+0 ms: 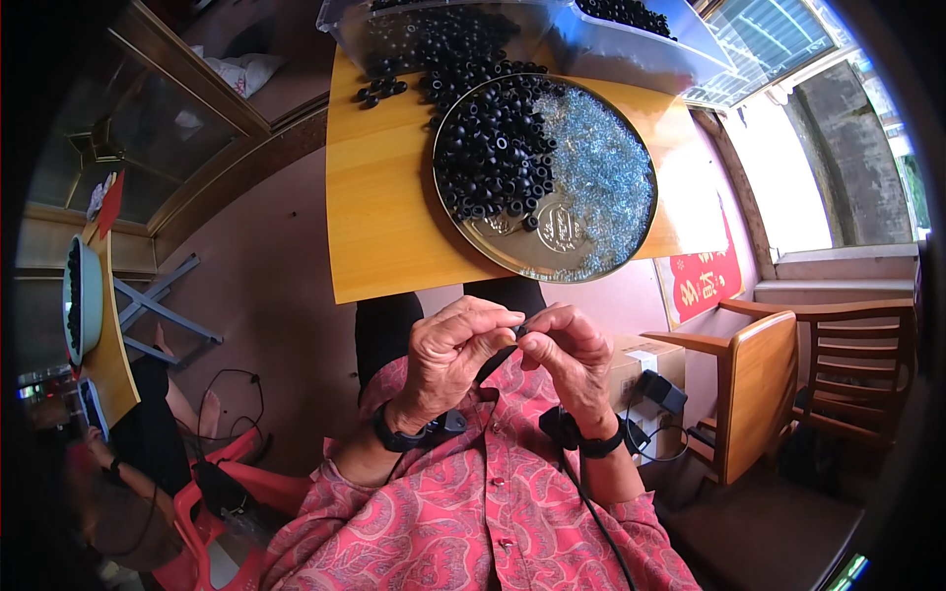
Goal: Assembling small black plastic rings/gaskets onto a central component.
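Note:
Above my lap and in front of the table edge, my left hand point(455, 345) and my right hand point(574, 347) meet fingertip to fingertip. Both are closed in a pinch around one small black ring-like piece point(519, 331), mostly covered by the fingers. Just beyond them a round gold tray point(512, 251) rests on the wooden table. Its left half holds a heap of black ring-like pieces point(488, 163). Tiny clear bluish pieces point(601, 167) fill the right side. More black pieces point(379, 91) lie loose on the table past the tray.
Two clear plastic bins point(631, 51) with black pieces stand at the table's point(379, 207) far edge. A wooden chair point(764, 394) and a cardboard box point(650, 362) are at my right. To the left, another person sits near a red plastic chair point(192, 512) and a pale green basin point(87, 295).

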### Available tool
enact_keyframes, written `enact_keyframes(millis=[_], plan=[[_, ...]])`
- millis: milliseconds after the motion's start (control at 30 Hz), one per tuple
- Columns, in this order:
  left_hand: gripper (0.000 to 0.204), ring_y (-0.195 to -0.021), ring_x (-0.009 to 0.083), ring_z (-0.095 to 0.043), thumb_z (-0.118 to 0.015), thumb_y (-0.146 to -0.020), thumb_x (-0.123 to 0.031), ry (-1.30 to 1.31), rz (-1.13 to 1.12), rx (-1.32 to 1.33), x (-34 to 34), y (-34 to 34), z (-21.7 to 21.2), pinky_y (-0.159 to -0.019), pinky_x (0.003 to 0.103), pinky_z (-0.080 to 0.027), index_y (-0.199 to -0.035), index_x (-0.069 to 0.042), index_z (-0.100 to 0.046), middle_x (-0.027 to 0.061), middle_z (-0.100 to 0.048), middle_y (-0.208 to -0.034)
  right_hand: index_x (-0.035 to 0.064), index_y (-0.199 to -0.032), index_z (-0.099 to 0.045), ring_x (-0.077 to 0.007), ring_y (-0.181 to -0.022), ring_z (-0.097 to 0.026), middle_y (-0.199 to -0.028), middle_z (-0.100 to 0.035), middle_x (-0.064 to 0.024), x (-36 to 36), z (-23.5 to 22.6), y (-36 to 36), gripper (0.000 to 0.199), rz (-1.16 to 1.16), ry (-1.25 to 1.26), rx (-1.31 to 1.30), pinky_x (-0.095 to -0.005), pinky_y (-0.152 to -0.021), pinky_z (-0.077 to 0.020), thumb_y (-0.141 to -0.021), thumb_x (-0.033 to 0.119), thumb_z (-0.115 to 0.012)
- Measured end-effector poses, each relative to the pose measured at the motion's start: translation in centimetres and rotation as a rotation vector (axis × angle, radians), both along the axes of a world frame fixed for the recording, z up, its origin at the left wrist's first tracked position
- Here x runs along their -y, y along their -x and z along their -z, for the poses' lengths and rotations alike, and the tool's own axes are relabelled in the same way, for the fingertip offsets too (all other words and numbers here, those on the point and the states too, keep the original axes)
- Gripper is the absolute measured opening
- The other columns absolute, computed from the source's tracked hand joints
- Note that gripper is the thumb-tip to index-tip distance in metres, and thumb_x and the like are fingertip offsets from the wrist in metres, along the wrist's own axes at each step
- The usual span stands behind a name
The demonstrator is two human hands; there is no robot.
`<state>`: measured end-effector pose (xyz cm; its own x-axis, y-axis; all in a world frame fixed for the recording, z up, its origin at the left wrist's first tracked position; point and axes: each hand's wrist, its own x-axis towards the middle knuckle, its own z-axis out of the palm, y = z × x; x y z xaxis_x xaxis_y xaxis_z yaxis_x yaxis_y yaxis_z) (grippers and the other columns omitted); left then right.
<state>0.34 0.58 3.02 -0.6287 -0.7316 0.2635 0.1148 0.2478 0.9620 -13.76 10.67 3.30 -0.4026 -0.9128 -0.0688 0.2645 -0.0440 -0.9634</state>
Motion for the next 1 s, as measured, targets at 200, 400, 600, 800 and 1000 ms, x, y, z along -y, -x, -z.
enact_keyframes(millis=[200,400,600,800,1000], plan=[[0.021,-0.08,0.0088,-0.061,-0.068,-0.086,-0.006,-0.165,-0.008,-0.006,-0.2,-0.2,-0.2,-0.069,0.02,-0.05,-0.105,0.002,-0.067,0.0057,-0.065,-0.093,-0.0013,-0.095,-0.057,-0.0136,-0.064,-0.065,-0.08,-0.06,-0.0078,0.1,-1.1,-0.2,0.008,-0.042,-0.023,-0.417,-0.0247,-0.054,-0.05,-0.089,0.0,-0.062],[0.022,-0.08,0.0092,-0.061,-0.068,-0.085,-0.004,-0.263,0.002,-0.031,-0.4,-0.5,-0.1,-0.069,0.02,-0.05,-0.106,0.002,-0.067,0.0062,-0.064,-0.094,-0.0008,-0.097,-0.056,-0.0193,-0.063,-0.064,-0.081,-0.06,-0.0106,0.0,-1.4,-0.1,0.007,-0.085,-0.057,-0.58,-0.0298,-0.055,-0.049,-0.095,0.006,-0.053],[0.02,-0.082,0.0098,-0.06,-0.07,-0.084,-0.004,-0.148,-0.006,0.003,-0.2,-0.5,-0.1,-0.07,0.02,-0.049,-0.103,0.001,-0.068,0.0061,-0.064,-0.096,-0.0002,-0.095,-0.053,-0.0296,-0.064,-0.058,-0.082,-0.056,-0.0132,0.5,-1.0,0.2,0.009,-0.134,0.006,-0.799,-0.038,-0.054,-0.044,-0.095,0.009,-0.053],[0.019,-0.082,0.0127,-0.061,-0.073,-0.08,-0.005,-0.053,-0.004,0.021,0.0,-0.4,-0.8,-0.071,0.023,-0.049,-0.098,-0.001,-0.07,0.0073,-0.066,-0.092,0.0011,-0.09,-0.051,-0.031,-0.06,-0.053,-0.076,-0.051,-0.0125,0.9,-0.7,0.7,0.009,-0.163,0.074,-0.942,-0.0398,-0.051,-0.0403,-0.094,0.009,-0.052],[0.021,-0.081,0.0154,-0.064,-0.075,-0.076,-0.003,-0.001,0.027,0.0,0.1,-0.5,-1.0,-0.071,0.024,-0.05,-0.096,-0.003,-0.07,0.0083,-0.068,-0.089,0.0006,-0.085,-0.051,-0.0294,-0.056,-0.052,-0.07,-0.05,-0.0107,0.8,-0.3,0.5,0.013,-0.145,0.141,-1.009,-0.0382,-0.049,-0.0401,-0.095,0.009,-0.051]])
